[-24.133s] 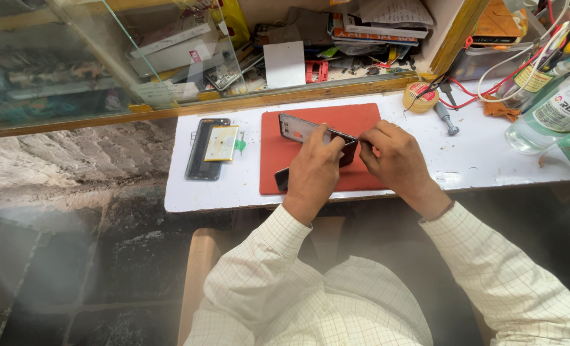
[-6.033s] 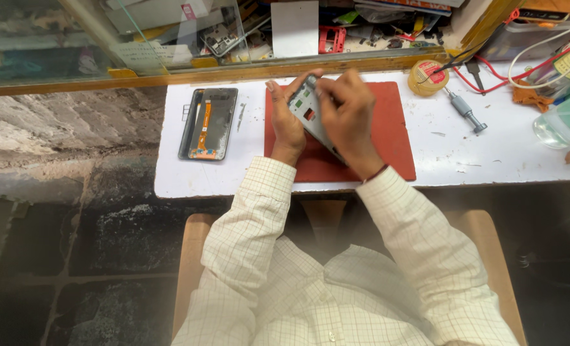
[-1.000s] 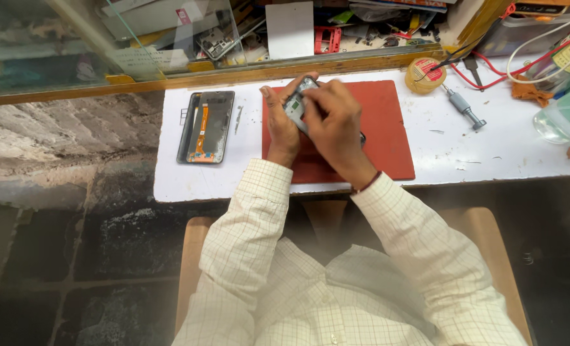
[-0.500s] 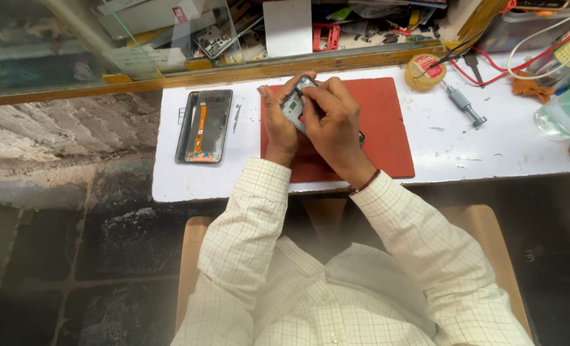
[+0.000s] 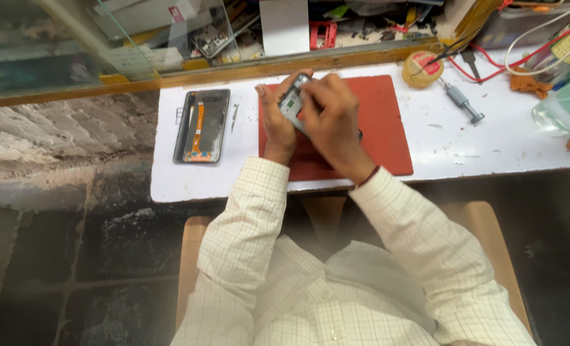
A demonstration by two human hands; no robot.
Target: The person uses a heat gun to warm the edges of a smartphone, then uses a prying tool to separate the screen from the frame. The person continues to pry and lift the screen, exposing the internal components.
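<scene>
Red mat [image 5: 387,128]: a silicone work mat is laid on the white bench [image 5: 515,147], and the work is carried out above its left half.
Phone body [image 5: 292,102]: an opened phone frame is held tilted just above the mat, its inner side turned up so that grey and dark inner parts are seen; most of it is covered by the hands.
Left hand [image 5: 276,122]: it is wrapped around the left edge of the phone body and closed on it as a support.
Right hand [image 5: 331,118]: it is curled over the upper right of the phone body, fingertips pressed to it; whether a small tool or part is pinched there cannot be told.
Separated panel [image 5: 202,116]: a second phone piece, dark with an orange flex strip along it, is laid flat on the bench, well left of the mat and untouched.
Tweezers [image 5: 234,117]: a thin metal tool, probably tweezers, is left between the panel and the mat.
Screwdriver [image 5: 462,102]: it is set down to the right of the mat, near a round yellow tin [image 5: 423,68].
Progress: the phone is judged to be already taken apart, with one piece set aside; work on the inner parts is in hand, and rejoining of the two pieces appears not yet done.
</scene>
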